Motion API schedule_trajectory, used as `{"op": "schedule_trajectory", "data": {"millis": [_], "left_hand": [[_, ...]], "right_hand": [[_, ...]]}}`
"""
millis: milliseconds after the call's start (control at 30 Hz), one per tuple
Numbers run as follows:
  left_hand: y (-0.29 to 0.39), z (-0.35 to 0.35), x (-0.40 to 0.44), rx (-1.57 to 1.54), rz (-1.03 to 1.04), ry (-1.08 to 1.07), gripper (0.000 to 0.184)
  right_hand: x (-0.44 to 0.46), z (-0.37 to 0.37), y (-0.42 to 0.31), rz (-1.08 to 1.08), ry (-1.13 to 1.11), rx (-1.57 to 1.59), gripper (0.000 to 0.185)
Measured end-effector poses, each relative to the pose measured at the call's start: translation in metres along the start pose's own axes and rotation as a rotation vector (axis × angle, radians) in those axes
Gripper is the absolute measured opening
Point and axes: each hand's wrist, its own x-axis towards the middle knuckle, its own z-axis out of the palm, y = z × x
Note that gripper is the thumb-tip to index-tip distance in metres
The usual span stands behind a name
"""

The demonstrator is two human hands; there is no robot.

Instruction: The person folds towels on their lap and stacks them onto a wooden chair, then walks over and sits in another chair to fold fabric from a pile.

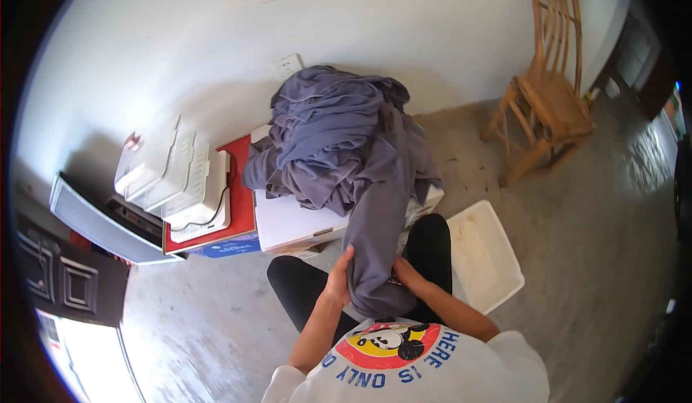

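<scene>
A large heap of grey-purple cloth [331, 129] lies in loose folds on a white box. One long piece of the cloth hangs from the heap toward me and drapes down over my lap. My left hand [339, 277] grips the left edge of this hanging piece, thumb on top. On the opposite edge, my right hand [409, 273] is closed on the cloth, its fingers partly hidden behind the fabric. Between my hands the cloth is fairly smooth, and its lower end bunches against my shirt.
The white box [288, 219] stands against the wall beside a red-topped box [241, 161] carrying a clear tiered plastic appliance [169, 179]. A white plastic tub [490, 259] sits on the floor by my right knee. Farther right is a wooden chair [551, 107].
</scene>
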Motion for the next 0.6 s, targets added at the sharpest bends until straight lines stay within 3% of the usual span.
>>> {"op": "schedule_trajectory", "data": {"millis": [33,133,167,200,333,467,500,600], "left_hand": [[-0.002,-0.008,-0.006,0.09,0.016,-0.007,0.059],[0.001,-0.019,-0.024,0.255,0.056,-0.001,0.055],[0.004,-0.024,-0.03,0.277,0.056,0.009,0.054],[0.008,-0.028,-0.034,0.3,0.057,0.015,0.053],[0.016,-0.042,-0.039,0.549,0.087,-0.01,0.047],[0.012,-0.022,-0.033,0.829,0.155,-0.134,0.041],[0.01,-0.014,-0.031,0.922,0.182,-0.19,0.04],[0.003,-0.001,-0.02,1.189,0.245,-0.424,0.038]], "right_hand": [[0.01,0.003,0.01,0.214,0.025,0.228,0.036],[0.025,0.006,0.032,-0.025,0.089,0.16,0.036],[0.028,0.0,0.036,-0.171,0.118,0.046,0.03],[0.03,-0.01,0.028,-0.149,0.139,-0.064,0.02],[0.023,-0.013,-0.038,-0.774,0.406,-0.348,0.008],[0.015,0.022,-0.11,-1.112,0.243,-0.878,0.026],[0.027,0.026,-0.108,-1.1,0.093,-0.939,0.032],[0.078,0.026,-0.09,-1.317,0.019,-1.303,0.03]]}}
